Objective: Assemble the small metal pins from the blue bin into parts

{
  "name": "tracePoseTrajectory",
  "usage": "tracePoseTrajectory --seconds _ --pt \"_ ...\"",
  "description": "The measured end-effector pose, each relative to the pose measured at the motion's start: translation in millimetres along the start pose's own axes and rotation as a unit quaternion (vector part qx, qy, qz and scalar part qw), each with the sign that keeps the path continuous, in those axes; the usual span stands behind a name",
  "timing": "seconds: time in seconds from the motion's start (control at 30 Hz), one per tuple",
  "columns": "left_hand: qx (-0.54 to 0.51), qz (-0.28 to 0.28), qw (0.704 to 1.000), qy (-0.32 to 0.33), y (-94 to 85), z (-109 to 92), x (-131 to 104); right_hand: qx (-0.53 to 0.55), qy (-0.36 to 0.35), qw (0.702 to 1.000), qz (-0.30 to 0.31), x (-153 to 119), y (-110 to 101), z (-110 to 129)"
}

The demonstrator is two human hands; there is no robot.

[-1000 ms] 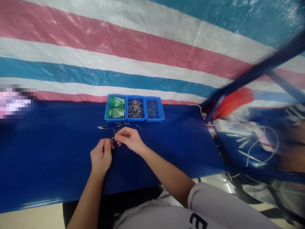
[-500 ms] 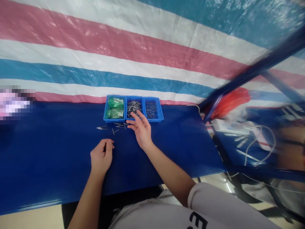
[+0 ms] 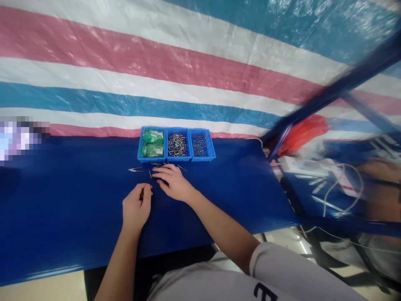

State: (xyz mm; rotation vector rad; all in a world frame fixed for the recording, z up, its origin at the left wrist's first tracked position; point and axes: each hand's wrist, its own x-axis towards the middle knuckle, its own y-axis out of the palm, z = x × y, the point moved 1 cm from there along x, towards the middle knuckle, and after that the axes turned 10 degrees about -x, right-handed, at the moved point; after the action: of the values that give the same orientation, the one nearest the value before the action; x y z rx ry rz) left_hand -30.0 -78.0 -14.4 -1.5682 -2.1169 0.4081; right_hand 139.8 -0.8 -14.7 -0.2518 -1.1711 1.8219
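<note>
Several thin metal pieces [image 3: 135,170] lie loose on the blue table, in front of three joined blue bins. Over some of them my right hand [image 3: 171,182] reaches with its fingers spread, its fingertips near a small upright-looking piece [image 3: 150,174]. My left hand [image 3: 137,205] rests on the table to the left, its fingers curled in; what it holds, if anything, is hidden. The left bin [image 3: 139,158] holds green bags [image 3: 154,149], the middle bin [image 3: 178,159] many small metal pieces, and the right bin [image 3: 203,159] fewer of them.
A striped plastic sheet [image 3: 175,79] rises behind the blue table [image 3: 78,209]. At the right stands a dark blue frame [image 3: 338,85], with a red bag [image 3: 305,133], white cables and a blurred person [image 3: 380,188] beyond it.
My right hand has moved from the front of the middle bin down and left, over the loose metal pieces. My left hand stays curled, nearly in the same place.
</note>
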Motion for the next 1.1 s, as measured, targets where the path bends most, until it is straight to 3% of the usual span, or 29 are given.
tracePoseTrajectory --seconds 0.37,0.63,0.77,0.87,1.0,1.1 --pt "0.0 0.01 1.0 0.009 1.0 -0.7 0.1 0.002 0.0 1.0 -0.019 0.5 12.8 -3.4" --pt "0.001 0.012 1.0 0.017 1.1 -0.6 1.3 0.007 -0.009 1.0 -0.022 -1.1 9.5 0.9" --pt "0.003 0.016 1.0 0.021 2.1 -1.7 1.4 0.11 0.029 0.992 -0.054 -0.8 3.3 9.2" --pt "-0.001 0.02 0.999 0.03 3.4 -2.2 1.2 0.235 0.079 0.965 -0.085 -0.6 3.5 13.9" --pt "-0.005 0.019 0.998 0.051 4.5 0.4 1.0 0.333 0.119 0.932 -0.076 -1.8 11.2 15.9" --pt "0.0 0.017 0.999 0.05 4.6 2.8 0.6 0.359 0.119 0.923 -0.066 -2.8 14.9 16.1"
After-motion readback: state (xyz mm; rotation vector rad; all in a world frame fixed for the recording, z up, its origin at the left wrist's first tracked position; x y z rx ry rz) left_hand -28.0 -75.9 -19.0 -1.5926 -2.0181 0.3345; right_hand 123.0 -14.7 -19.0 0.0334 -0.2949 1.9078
